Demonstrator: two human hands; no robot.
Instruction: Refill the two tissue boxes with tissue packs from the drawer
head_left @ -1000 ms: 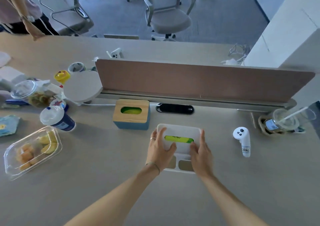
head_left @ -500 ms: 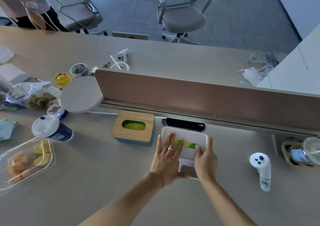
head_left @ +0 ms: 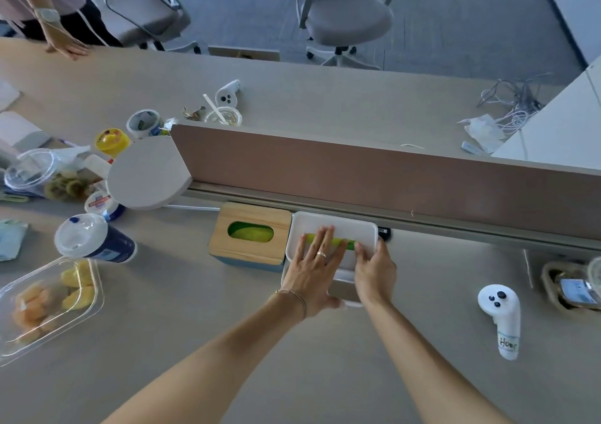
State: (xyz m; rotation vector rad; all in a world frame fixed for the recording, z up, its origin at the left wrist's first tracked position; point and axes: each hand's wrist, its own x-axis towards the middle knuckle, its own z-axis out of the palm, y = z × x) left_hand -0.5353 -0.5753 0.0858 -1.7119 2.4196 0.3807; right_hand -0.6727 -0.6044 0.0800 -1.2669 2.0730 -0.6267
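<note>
White plastic tissue box (head_left: pixel 338 225) with green pack showing through its slot, on the grey table (head_left: pixel 201 326), touching the wood-lidded blue tissue box (head_left: pixel 252 233) just left of the fingers. Left hand (head_left: pixel 313 272) flat on the lid, fingers (head_left: pixel 320 240) spread, covering part of the slot. Right hand (head_left: pixel 374 272) curled over the box's right edge, grasping it. Near end of box hidden under both palms.
</note>
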